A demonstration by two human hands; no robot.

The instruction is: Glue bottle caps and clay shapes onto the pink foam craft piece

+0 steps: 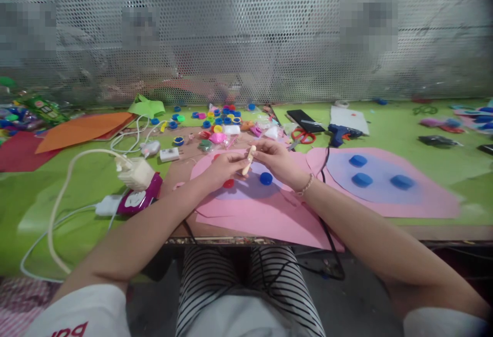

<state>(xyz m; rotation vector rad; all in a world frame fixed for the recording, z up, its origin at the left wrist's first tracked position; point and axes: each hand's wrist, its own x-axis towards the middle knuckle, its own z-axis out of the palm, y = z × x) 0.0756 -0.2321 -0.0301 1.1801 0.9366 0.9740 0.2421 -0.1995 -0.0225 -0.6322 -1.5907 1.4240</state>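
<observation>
The left hand [231, 166] is closed with its fingertips on the pale stick [248, 161], and the right hand [275, 160] pinches the same stick close to its upper end. The stick is in the air between the two hands, tilted, above the lilac disc [248, 190] which lies on the pink paper [265, 219]. To handle it well, I think the grip should be light but firm from both sides, so the stick does not turn. It seems wise to keep the fingers raised, because the red cap [228, 184] is near the left hand and the blue cap [265, 178] is near the right one; a low finger could push them. One should mind also the black cord [325, 226], which passes over the pink paper beside the right forearm: a pull on it could drag the glue gun [339, 134] across the worktop [393, 121]
</observation>
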